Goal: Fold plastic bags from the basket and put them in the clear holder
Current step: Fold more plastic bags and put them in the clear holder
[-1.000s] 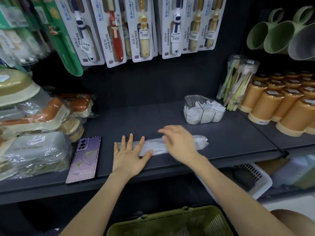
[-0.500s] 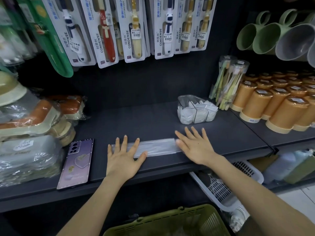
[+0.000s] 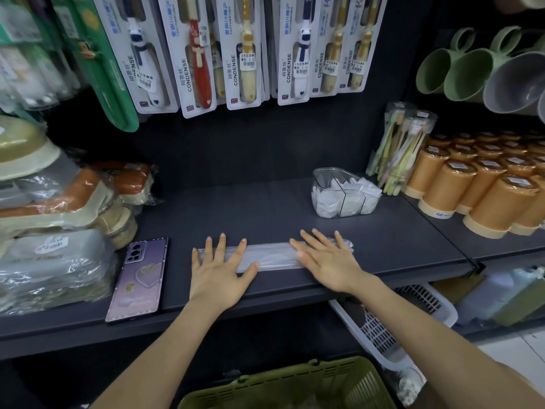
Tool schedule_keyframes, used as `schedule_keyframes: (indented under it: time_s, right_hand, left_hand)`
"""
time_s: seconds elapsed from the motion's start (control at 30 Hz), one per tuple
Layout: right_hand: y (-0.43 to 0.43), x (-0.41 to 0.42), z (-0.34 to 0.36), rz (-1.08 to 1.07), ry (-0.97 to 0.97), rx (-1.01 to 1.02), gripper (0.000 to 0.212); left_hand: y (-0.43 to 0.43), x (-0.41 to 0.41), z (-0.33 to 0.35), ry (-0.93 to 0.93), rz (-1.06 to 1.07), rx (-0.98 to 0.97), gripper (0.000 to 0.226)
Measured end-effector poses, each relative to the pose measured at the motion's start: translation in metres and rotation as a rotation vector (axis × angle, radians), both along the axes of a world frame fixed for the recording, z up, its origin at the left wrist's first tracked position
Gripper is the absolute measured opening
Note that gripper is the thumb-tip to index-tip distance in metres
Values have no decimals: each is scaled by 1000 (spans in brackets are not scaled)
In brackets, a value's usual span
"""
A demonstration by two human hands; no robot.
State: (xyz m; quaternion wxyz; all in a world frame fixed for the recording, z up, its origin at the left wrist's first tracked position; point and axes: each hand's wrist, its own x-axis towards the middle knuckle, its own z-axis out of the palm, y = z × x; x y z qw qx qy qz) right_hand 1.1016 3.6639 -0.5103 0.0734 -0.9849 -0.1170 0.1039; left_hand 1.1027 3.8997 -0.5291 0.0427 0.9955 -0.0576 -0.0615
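On the dark shelf (image 3: 265, 208) in front of you, a plastic bag (image 3: 271, 255) lies flattened into a long narrow strip, running left to right near the front edge. Your left hand (image 3: 219, 270) rests palm down on the strip's left end, fingers spread wide, thumb stretched out along the strip's near edge. Your right hand (image 3: 327, 259) lies flat on the right end, fingers likewise fanned apart; a crumpled tip of the bag shows just past the fingertips. Neither hand pinches or grasps anything (both simply press open-palmed on the plastic).

The clear holder (image 3: 345, 196) stands further back on the same shelf, to the right of the strip and apart from it. It is divided into compartments, and white folded bags fill them.

A purple phone (image 3: 138, 278) lies face down just left of your left hand, not touching it. Orange cups (image 3: 472, 187) stand in rows at the right, and packaged toothbrushes (image 3: 247, 51) hang on the back panel above.

Below the shelf, the green basket (image 3: 295, 385) sits at the bottom of the view between your forearms; its contents are too blurred to tell. A white basket (image 3: 413, 314) sits under the shelf on the right.
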Motion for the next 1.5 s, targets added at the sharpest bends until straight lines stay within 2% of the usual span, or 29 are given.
schedule_keyframes:
  time_s: [0.07,0.13,0.23,0.3,0.37,0.47,0.53,0.57,0.63,0.67,0.73,0.8,0.87,0.93,1.0,1.13,1.23,1.3,1.37,1.5]
  right_hand:
    - [5,6,11,-95,-167,156,49]
    - [3,13,23,-207,-295,212,50]
    - [-15,19,32,-254,-197,-36,50]
    - [-26,16,32,-279,-87,-73,44]
    - [-33,10,32,-322,9,106,35]
    - [-31,-7,33,-312,116,271,21]
    - [-26,-22,34,-298,128,329,8]
    - [-22,-30,35,-306,142,403,7]
    - [-16,-45,39,-395,236,673,14]
    - [-14,-51,41,-454,312,825,16]
    - [-9,-59,44,-549,452,1068,15]
    - [-5,-64,48,-618,546,1195,10]
    - [-1,-67,53,-640,632,1263,9]
    - [3,-70,59,-637,683,1297,9]
    - [5,-72,67,-625,703,1358,12]
    - [2,-62,80,-606,640,1556,39]
    - [7,-51,76,-576,439,1472,36]
    - [17,-45,67,-569,340,1388,30]
    - [31,-40,57,-562,313,1324,29]
    - [50,-28,40,-546,321,1210,22]
  left_hand:
    - [-1,0,0,2,-2,-3,67]
    - [-1,0,1,18,2,4,67]
    - [-1,0,3,22,0,-1,69]
    - [0,2,4,4,1,-41,74]
    - [1,6,8,-28,19,-91,85]
    - [6,12,20,-89,17,-11,96]
    - [5,12,30,-194,-39,60,91]
    - [2,9,34,-299,-108,47,81]
    - [-4,-2,34,-532,-273,-160,55]
    - [-8,-12,31,-567,-336,-338,49]
    - [-18,-34,27,-393,-435,-617,48]
    - [-28,-54,25,-229,-531,-669,61]
    - [-35,-61,18,-177,-570,-626,72]
    - [-42,-63,12,-204,-500,-654,71]
    - [-48,-62,10,-244,-375,-777,61]
    - [-51,-52,17,-157,-77,-1039,43]
    - [-46,-45,23,41,133,-1307,41]
    - [-43,-40,25,137,276,-1416,38]
    - [-40,-36,28,198,351,-1489,36]
    - [-38,-34,29,240,350,-1532,34]
